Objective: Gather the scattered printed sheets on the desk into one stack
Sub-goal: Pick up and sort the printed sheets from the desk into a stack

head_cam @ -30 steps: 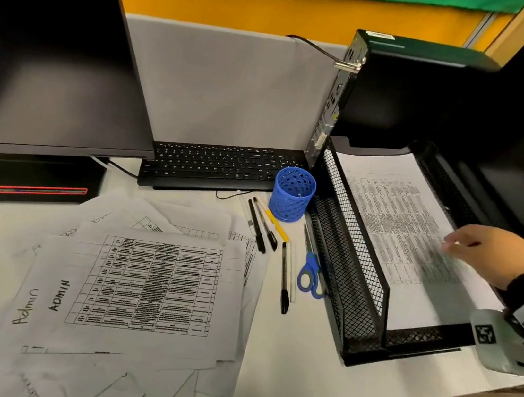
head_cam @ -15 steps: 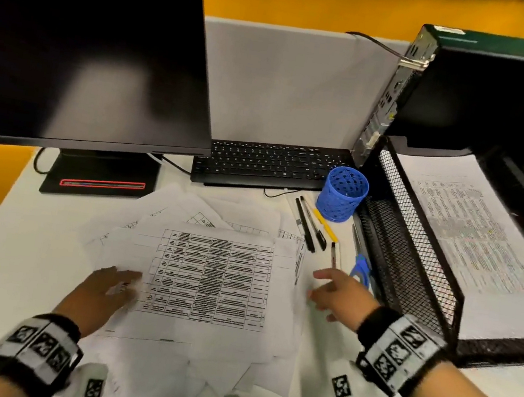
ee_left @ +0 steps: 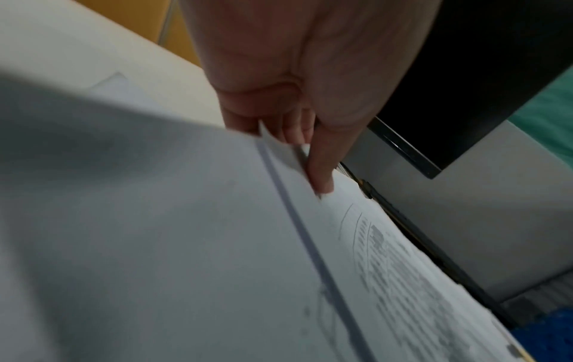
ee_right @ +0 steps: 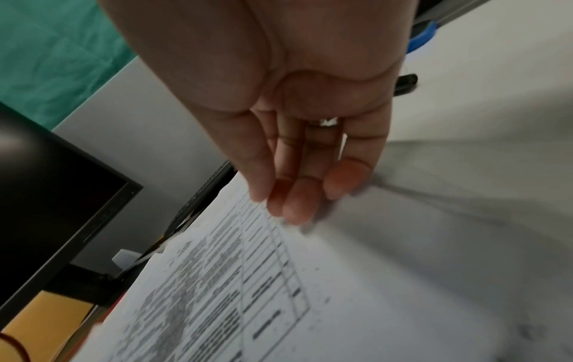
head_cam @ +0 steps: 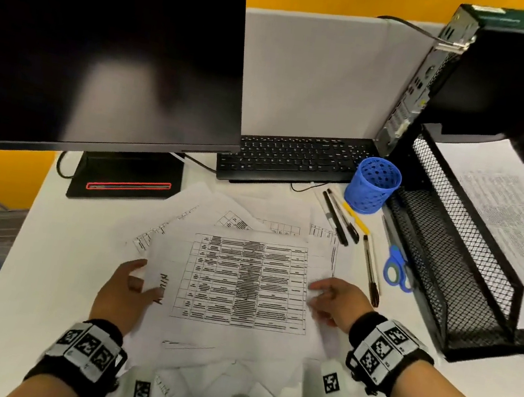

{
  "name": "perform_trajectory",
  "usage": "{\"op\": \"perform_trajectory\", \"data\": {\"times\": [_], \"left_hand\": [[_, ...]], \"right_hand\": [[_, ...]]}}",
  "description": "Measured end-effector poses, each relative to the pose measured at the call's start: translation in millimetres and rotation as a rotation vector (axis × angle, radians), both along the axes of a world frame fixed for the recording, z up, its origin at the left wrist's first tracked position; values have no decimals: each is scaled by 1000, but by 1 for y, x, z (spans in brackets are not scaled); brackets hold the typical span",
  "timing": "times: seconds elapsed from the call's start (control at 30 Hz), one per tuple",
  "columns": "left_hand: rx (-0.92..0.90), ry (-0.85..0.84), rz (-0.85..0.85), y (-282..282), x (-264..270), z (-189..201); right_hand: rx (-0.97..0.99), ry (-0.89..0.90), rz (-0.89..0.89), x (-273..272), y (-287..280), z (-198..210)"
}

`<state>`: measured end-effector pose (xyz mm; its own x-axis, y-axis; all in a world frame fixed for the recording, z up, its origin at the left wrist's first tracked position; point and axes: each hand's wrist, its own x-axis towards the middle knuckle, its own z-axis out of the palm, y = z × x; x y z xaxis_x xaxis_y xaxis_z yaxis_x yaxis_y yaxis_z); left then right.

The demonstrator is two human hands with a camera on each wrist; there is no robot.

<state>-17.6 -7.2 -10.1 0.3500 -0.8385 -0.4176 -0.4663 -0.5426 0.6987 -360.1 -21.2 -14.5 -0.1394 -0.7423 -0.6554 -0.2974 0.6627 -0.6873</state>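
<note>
Several printed sheets (head_cam: 251, 217) lie overlapping on the white desk in front of me. The top sheet (head_cam: 248, 284) bears a dark table and a handwritten word. My left hand (head_cam: 138, 277) pinches its left edge; in the left wrist view the thumb (ee_left: 322, 176) lies on top and the fingers sit under the lifted paper (ee_left: 186, 220). My right hand (head_cam: 321, 294) rests on the sheet's right edge with straight fingers (ee_right: 297, 200) touching the paper (ee_right: 248, 294).
A black mesh tray (head_cam: 447, 258) at the right holds another printed sheet (head_cam: 504, 215). Pens (head_cam: 338, 222), scissors (head_cam: 395, 267) and a blue pen cup (head_cam: 373, 185) lie between tray and pile. Behind stand a monitor (head_cam: 107, 42), keyboard (head_cam: 293, 159) and computer tower (head_cam: 507, 71).
My right hand left the sheet in the mesh tray and came to the pile's right edge. My left hand came into view and took hold of the top sheet's left edge.
</note>
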Motion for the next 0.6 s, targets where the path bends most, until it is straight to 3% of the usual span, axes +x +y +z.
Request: {"op": "perform_trajectory", "data": {"times": [0.1,0.27,0.43,0.5,0.6], "left_hand": [[-34,2,-134,-2,2,8],[-77,-45,-296,-6,4,27],[-117,-5,-479,-14,-4,44],[-141,36,-460,-18,-5,46],[-147,187,-245,-23,3,38]], "right_hand": [[-78,195,116,7,-3,3],[-412,375,366,23,-10,34],[-440,551,595,39,-21,34],[-368,544,582,41,-26,33],[-244,504,452,34,-39,25]]}}
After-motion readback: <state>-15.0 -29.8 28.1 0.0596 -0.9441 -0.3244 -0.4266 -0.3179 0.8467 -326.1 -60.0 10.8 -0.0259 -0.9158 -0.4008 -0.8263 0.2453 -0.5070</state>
